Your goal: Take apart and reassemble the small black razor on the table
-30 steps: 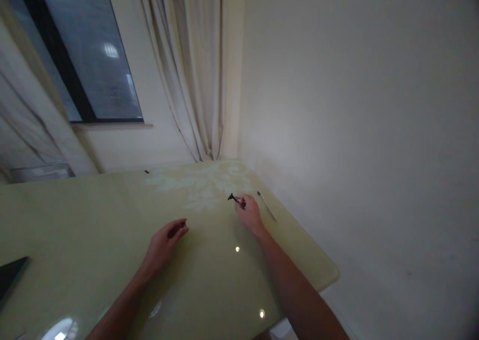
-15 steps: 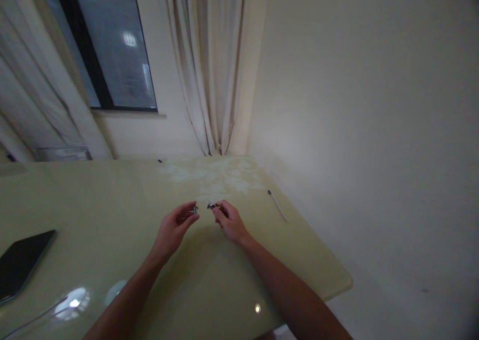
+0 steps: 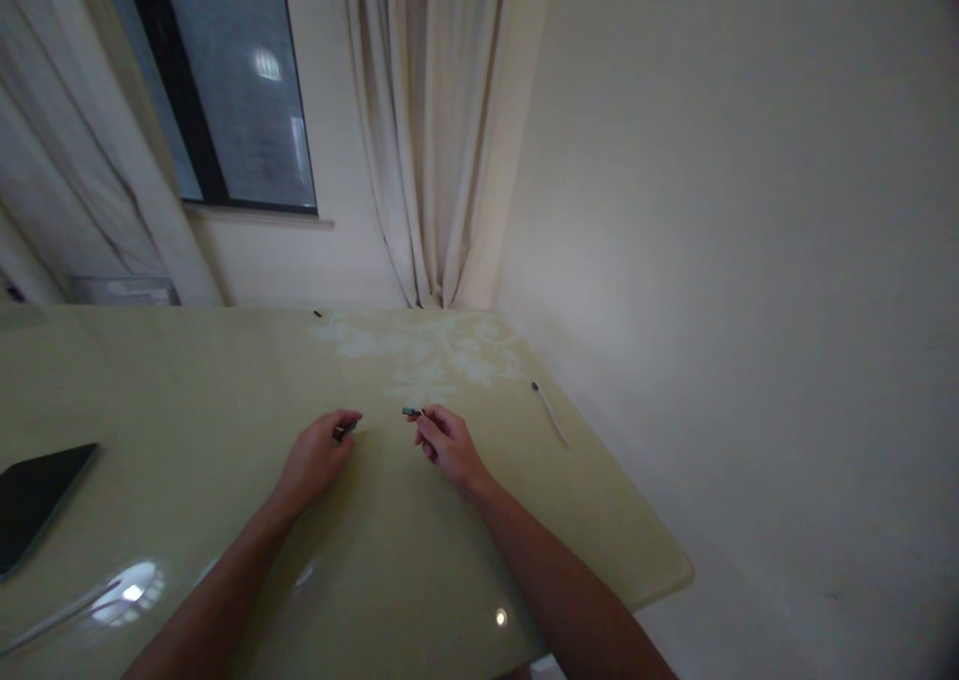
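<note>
My left hand (image 3: 315,460) hovers above the pale table with its fingers pinched around a small dark piece (image 3: 345,429), mostly hidden by the fingertips. To its right, my right hand (image 3: 450,450) grips a small slim object (image 3: 410,411) between thumb and fingers. That object's exposed end looks dark and greenish and points left, toward my left hand. A gap separates the two hands. Both pieces are too small to name.
A glossy pale table (image 3: 420,580) spreads beneath my hands. On it lie a black flat slab (image 3: 41,495) at left, a thin white stick with a dark tip (image 3: 550,415) near the right edge, and a tiny dark bit (image 3: 318,314) at the back. A wall (image 3: 749,311) borders the right.
My left hand has moved left, away from my right hand. The end of the right hand's object showed a metallic crosspiece before and now looks greenish. The camera view has shifted slightly.
</note>
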Available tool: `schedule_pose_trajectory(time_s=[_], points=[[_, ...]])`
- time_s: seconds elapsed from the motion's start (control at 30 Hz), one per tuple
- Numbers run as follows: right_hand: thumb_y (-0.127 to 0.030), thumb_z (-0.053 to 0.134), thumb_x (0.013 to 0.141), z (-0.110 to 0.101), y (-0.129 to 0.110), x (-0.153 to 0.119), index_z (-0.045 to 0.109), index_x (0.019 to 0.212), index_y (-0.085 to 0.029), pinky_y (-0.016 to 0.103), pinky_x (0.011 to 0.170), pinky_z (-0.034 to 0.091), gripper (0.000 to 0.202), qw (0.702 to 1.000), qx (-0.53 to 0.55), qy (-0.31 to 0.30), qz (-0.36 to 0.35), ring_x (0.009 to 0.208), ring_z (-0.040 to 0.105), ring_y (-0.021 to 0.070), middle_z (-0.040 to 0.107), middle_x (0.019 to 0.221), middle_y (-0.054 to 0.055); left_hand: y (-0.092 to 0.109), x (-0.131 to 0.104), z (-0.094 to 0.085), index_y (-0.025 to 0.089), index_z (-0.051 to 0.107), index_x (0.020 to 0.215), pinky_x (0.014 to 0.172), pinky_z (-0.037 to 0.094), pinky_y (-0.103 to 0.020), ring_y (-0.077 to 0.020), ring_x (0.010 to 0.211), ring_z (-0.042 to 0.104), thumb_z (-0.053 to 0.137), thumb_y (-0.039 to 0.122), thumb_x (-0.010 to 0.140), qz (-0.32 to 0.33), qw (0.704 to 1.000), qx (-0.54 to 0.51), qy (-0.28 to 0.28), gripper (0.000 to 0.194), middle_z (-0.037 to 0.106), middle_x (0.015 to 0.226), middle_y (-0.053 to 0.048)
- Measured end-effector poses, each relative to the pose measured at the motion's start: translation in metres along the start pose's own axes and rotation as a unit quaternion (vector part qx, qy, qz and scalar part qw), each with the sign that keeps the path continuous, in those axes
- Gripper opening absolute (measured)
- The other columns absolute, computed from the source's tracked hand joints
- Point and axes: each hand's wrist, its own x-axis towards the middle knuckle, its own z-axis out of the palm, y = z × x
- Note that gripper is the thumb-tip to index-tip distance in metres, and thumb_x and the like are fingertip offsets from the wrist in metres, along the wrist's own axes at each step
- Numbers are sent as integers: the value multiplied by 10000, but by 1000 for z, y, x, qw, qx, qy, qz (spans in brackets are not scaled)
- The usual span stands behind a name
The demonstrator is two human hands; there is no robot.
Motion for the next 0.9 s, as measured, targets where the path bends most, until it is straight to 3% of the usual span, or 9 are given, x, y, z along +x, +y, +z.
schedule_pose_trajectory(time_s=[0.17, 0.33, 0.43, 0.57, 0.73, 0.9], points=[[-418, 603, 878, -1, 3, 2, 717, 1014, -166, 211, 496, 393, 308, 999, -22, 27, -23, 551, 490, 91, 558, 719, -18, -11, 6, -8, 117, 706, 1208, 944, 536, -382, -285, 1032, 721, 476, 290, 866, -49, 995, 80, 19, 447, 765, 1149, -151], [-385, 562, 910, 5, 8, 14, 722, 1017, -147, 240, 565, 474, 306, 993, -83, 83, -34, 619, 578, 129, 622, 746, 15, -20, 13, -18, 134, 712, 1189, 883, 553, -347, -278, 974, 735, 579, 372, 834, -82, 996, 32, -4, 447, 792, 1065, -125], [-311, 550, 935, 18, 8, 28, 716, 1071, -147, 226, 589, 468, 270, 987, -126, 95, -3, 639, 593, 128, 684, 770, 31, -24, 17, -20, 153, 726, 1139, 870, 559, -349, -288, 973, 733, 656, 415, 771, -78, 997, 21, 8, 457, 790, 1056, -116], [-311, 580, 946, 47, 11, 53, 706, 1003, -144, 221, 574, 469, 217, 980, -153, 105, 70, 615, 618, 127, 711, 807, 47, -33, 21, -23, 155, 748, 1091, 852, 564, -354, -286, 922, 732, 696, 443, 709, -65, 998, 17, 14, 482, 773, 1063, -126], [-244, 625, 913, 81, 19, 75, 712, 911, -180, 258, 710, 498, 108, 937, -307, 142, 87, 807, 703, 178, 755, 887, 62, -49, 22, -33, 183, 766, 1057, 809, 561, -330, -267, 882, 724, 697, 438, 680, -58, 998, -9, -32, 460, 772, 998, -100], [-206, 630, 888, 97, 21, 78, 710, 956, -187, 285, 790, 486, 107, 897, -408, 140, 90, 929, 705, 207, 771, 984, 77, -56, 21, -41, 180, 768, 1051, 747, 556, -311, -253, 801, 722, 719, 361, 612, -50, 994, -63, -78, 477, 764, 841, -59]])
